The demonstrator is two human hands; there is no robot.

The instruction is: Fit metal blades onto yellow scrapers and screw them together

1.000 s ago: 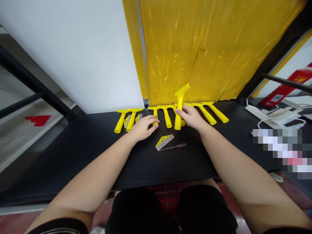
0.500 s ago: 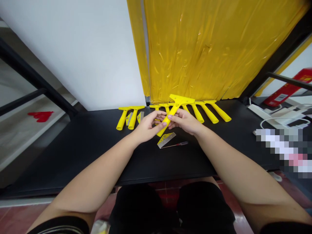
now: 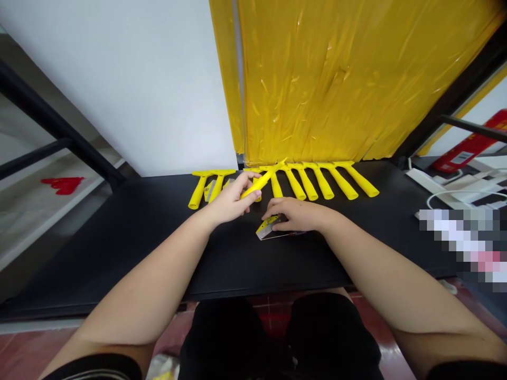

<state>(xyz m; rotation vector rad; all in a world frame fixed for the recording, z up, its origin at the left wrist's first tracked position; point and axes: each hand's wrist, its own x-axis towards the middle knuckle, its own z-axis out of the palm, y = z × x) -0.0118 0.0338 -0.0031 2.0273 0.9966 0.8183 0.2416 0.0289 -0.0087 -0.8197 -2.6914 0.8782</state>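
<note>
On the black table [image 3: 119, 248], the left hand [image 3: 227, 198] grips a yellow scraper [image 3: 263, 180] by its handle, head toward 2 o'clock, over a row of scrapers [image 3: 340, 182]. The right hand [image 3: 297, 215] lies over a bladed holder [image 3: 264, 228] and a screwdriver [image 3: 297, 233]; whether it grips either is hard to tell. No writing is legible.

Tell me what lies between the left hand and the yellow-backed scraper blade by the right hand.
Only bare black tabletop lies between the left hand and the yellow-backed scraper blade, as the head view shows.
</note>
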